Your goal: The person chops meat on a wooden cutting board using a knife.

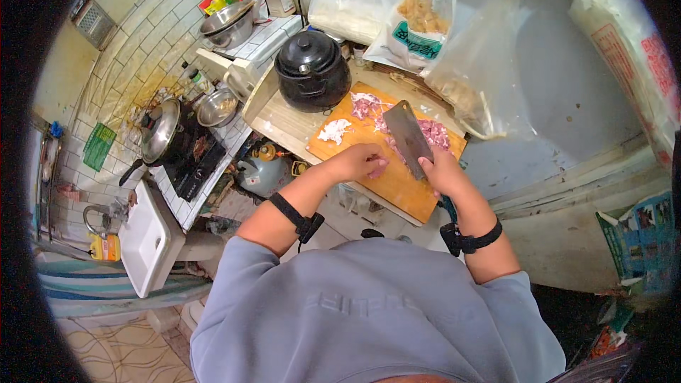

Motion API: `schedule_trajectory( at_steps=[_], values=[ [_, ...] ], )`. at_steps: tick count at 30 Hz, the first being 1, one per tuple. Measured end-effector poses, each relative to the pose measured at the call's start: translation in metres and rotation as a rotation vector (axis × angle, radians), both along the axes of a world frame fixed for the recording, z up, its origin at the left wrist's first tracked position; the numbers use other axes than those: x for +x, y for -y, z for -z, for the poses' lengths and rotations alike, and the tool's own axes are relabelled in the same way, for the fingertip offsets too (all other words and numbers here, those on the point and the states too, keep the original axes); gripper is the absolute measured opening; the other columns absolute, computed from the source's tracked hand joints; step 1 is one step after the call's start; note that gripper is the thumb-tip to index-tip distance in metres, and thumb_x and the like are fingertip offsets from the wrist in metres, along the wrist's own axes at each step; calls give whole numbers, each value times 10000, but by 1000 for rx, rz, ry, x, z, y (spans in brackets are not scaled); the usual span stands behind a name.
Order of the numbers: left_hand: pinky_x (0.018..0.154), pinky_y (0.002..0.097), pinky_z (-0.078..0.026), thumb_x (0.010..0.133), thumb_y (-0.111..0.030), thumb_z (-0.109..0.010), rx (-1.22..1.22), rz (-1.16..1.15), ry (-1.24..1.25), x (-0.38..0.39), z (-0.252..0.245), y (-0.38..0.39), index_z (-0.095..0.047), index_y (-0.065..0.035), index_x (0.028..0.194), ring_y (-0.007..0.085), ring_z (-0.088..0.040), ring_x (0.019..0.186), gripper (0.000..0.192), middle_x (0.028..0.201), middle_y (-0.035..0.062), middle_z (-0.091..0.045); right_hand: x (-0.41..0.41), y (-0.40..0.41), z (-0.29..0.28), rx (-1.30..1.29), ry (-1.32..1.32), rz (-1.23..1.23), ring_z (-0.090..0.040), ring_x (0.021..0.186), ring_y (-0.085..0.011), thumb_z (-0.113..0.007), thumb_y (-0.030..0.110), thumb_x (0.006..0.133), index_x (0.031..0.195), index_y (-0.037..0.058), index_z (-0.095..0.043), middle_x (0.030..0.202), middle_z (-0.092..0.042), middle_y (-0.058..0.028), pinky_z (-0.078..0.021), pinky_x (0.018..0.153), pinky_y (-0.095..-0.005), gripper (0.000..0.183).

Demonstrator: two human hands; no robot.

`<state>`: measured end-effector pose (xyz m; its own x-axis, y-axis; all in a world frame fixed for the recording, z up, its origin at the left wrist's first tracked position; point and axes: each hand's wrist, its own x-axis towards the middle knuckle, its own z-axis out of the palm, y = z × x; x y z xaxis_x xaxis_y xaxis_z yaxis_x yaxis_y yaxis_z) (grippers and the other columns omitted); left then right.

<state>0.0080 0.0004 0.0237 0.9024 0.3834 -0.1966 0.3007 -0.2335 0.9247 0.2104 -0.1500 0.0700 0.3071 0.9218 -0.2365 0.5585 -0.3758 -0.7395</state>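
My right hand (442, 170) grips the handle end of a cleaver (407, 135), its broad dark blade slanting up and left over a wooden cutting board (335, 154). Just left of the blade, my left hand (364, 162) hovers over the board's near edge with curled fingers. Something pinkish shows at its fingertips; whether that is meat or skin is unclear. Chopped pink meat (433, 133) lies right of the blade, partly hidden by it. More cut meat (364, 105) sits toward the board's far corner. A small pile of whitish pieces, perhaps fat (334, 131), rests at the left.
A lidded black pot (313, 69) stands behind the board. Plastic bags (420, 16) hang along the wall beyond. To the left are a lidded pan (162, 130) on a black cooktop (199, 170), a metal bowl (217, 107) and a white sink (146, 239). A gas cylinder (260, 175) stands below.
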Motion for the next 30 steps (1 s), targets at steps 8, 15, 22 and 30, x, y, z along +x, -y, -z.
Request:
schedule_trajectory(
  at_steps=[8,15,22,30],
  values=[
    [840,387,-498,867,-128,-673,481,101,-57,23,5,-3,-624,-32,1082,312,-625,969,240,1007,158,-659,-1,3,-18,-57,-13,33,-610,462,-273,-541,174,963,1217,-42,-508,766,-654,-212,-488,433,-407,336],
    [847,419,-483,753,-24,-700,742,-188,73,14,61,-25,-639,-41,1021,362,-580,971,276,996,179,-588,-11,11,-8,-81,31,12,-584,442,-238,-555,200,970,1146,-39,-523,692,-617,-161,-471,424,-391,298],
    [840,427,-481,758,-1,-671,705,-444,129,6,54,-13,-649,-38,959,373,-571,965,205,920,167,-583,-12,12,17,-9,166,-76,-662,629,-390,-551,179,943,1177,-35,-537,853,-655,-280,-533,604,-482,318],
    [880,432,-472,757,-33,-689,771,-158,334,15,54,11,-629,-6,895,361,-573,983,152,976,169,-615,-28,4,15,-144,140,-75,-641,544,-341,-520,163,972,1149,-69,-497,781,-638,-263,-503,476,-442,292]
  ],
)
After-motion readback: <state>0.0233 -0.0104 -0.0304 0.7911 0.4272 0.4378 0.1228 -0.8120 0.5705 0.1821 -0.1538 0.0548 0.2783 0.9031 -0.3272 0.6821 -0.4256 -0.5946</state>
